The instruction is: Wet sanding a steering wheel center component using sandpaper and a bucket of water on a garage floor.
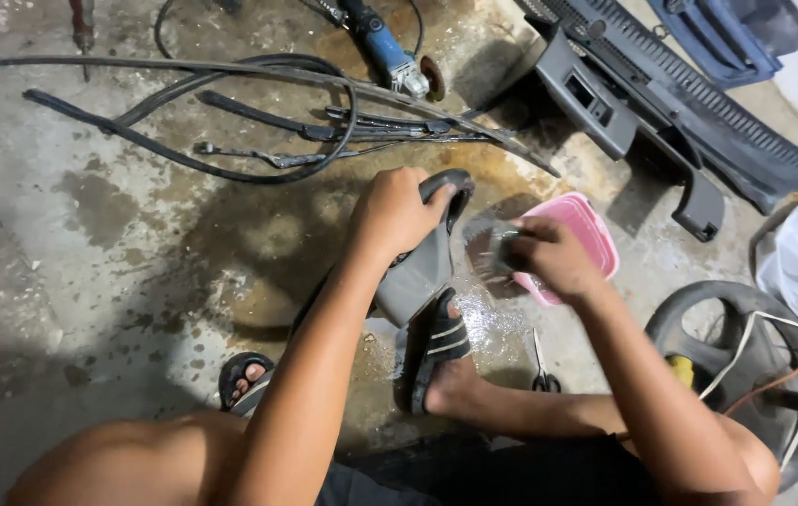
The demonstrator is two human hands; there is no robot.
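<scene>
My left hand [394, 211] grips the top of a grey plastic car trim piece [417, 272] with a black rounded end, held upright above my sandalled foot [446, 361]. My right hand [553, 255] is closed on a dark scrubbing pad or brush [492, 251], blurred with motion, right beside the trim piece. Just behind that hand sits a pink plastic tub [586, 230] on the wet concrete floor.
Black wiper arms and rubber strips [258, 122] lie across the floor beyond, with a blue angle grinder [389, 52] further back. Dark car panels [661, 94] lie at upper right, a steering wheel [745, 365] at right, scissors [542, 370] by my foot.
</scene>
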